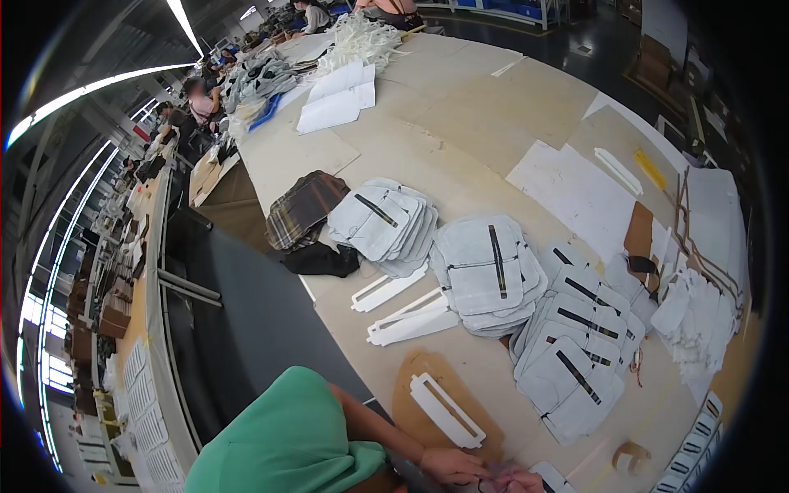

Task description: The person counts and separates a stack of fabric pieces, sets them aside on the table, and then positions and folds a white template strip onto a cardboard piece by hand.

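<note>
My left hand [454,467] is low in the view, at the table's near edge, its fingers pointing right toward my other hand. Close against it, my right hand [516,480] is cut by the bottom edge and partly blurred. What lies between the fingers is too small to make out. A pale panel [552,476] lies just right of the hands. Above them a white slotted template [446,411] rests on a brown card shape [408,384]. Farther right, pale panels with dark strips [576,374] overlap in a fanned pile.
Two stacks of pale panels [472,275] [370,222], plaid fabric [306,205] and more white templates [411,320] lie farther up the table. A tape roll [631,458] sits at the lower right. Other people [201,103] sit at the far left.
</note>
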The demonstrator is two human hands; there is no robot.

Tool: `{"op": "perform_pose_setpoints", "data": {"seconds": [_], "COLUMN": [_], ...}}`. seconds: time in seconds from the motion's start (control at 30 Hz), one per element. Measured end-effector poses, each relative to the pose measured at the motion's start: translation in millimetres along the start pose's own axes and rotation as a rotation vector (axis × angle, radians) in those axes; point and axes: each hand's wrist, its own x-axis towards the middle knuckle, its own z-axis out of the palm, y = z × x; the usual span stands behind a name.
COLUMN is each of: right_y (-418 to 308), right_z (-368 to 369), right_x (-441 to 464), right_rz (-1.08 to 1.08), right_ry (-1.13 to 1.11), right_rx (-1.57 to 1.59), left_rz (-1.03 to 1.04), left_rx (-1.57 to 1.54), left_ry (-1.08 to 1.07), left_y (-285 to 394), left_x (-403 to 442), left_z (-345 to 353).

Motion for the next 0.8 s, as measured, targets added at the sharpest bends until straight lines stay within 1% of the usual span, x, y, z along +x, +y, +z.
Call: {"op": "perform_pose_setpoints", "data": {"seconds": [0.03,0.07,0.1,0.13,0.2,0.23,0.27,0.4,0.43,0.47,0.5,0.53,0.57,0.63,0.67,0.7,0.77,0.8], "right_y": [-6.6,-12.3,-15.3,-9.0,17.8,14.8,7.2,20.4,31.9,47.9,63.4,79.8,71.1,90.2,96.3,104.5,133.5,138.5], "right_z": [1.4,4.3,8.5,13.9,26.6,48.1,66.8,72.5,65.8,60.0,56.6,50.8,48.4,40.5,37.9,37.3,32.0,29.9], "right_x": [-6.2,-15.1,-29.8,-47.0,-84.1,-96.6,-107.1,-157.1,-165.0,-177.7,-189.8,-205.3,-221.9,-276.6,-306.0,-337.7,-397.4,-413.9], "right_rz": [0.093,0.185,0.279,0.282,0.407,0.374,0.347,0.322,0.314,0.327,0.235,0.142,0.172,0.179,0.132,0.08,0.048,0.043], "right_ry": [-0.017,-0.02,0.002,0.076,0.135,0.21,0.291,0.312,0.32,0.323,0.374,0.41,0.465,0.654,0.714,0.768,0.817,0.787], "right_rx": [-0.079,-0.154,-0.223,-0.216,-0.134,-0.077,-0.017,0.228,0.07,-0.079,0.062,0.125,0.29,0.345,0.381,0.413,0.48,0.478], "left_rz": [-0.044,-0.099,-0.087,-0.149,-0.21,-0.234,-0.215,-0.202,-0.203,-0.137,-0.085,-0.099,-0.103,-0.167,-0.263,-0.278,-0.559,-0.563], "left_rx": [0.112,0.09,0.066,0.108,0.163,0.169,0.159,0.244,0.291,0.321,0.339,0.353,0.389,0.307,0.264,0.282,-0.038,-0.02], "left_ry": [-0.03,-0.045,-0.077,-0.145,-0.314,-0.401,-0.493,-0.703,-0.742,-0.737,-0.733,-0.731,-0.723,-0.681,-0.684,-0.674,-0.767,-0.742], "left_y": [12.6,22.4,26.4,26.3,37.2,46.5,54.5,88.4,93.7,92.1,89.0,95.3,98.4,87.8,86.8,84.2,77.3,83.8], "left_x": [2.5,4.1,2.2,-0.5,5.4,3.3,3.6,33.2,42.5,49.0,52.0,55.2,61.7,54.8,53.6,51.1,48.0,51.4], "left_z": [-3.2,-6.7,-8.7,-9.3,-8.7,-9.5,-6.7,6.4,11.4,20.0,35.6,54.6,71.2,121.4,146.0,172.1,215.4,226.3]}}
